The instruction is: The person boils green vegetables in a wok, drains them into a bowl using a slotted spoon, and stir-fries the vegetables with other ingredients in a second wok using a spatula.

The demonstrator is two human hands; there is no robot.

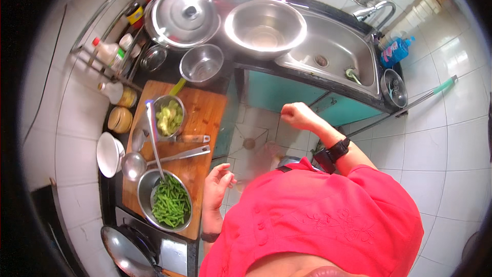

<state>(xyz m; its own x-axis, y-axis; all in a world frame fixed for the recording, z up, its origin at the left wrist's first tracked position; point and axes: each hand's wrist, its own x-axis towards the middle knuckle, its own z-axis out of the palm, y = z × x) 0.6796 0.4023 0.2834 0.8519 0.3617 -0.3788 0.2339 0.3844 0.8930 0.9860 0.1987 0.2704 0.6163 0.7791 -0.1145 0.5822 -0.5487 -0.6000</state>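
Note:
My left hand [218, 186] is beside the cutting board's near edge, palm empty and fingers apart. My right hand [298, 116] hangs over the floor in front of the teal cabinet, fingers curled; whether it holds anything cannot be seen. On the wooden cutting board [203, 104] stand a metal bowl of cut green beans [172, 203] and a smaller bowl of pale green cut vegetable [169, 118]. A metal ladle [134, 166] lies between them, near a wooden-handled utensil [192, 138]. A long metal utensil [153, 134] reaches from the smaller bowl's side into the beans.
A wide steel basin [265, 30] overlaps the sink [338, 46]. A lidded pot [184, 15] and a clear bowl [201, 63] stand behind the board. White bowls [109, 154], a jar [120, 119] and a bottle rack line the wall. A wok [127, 252] sits at the stove.

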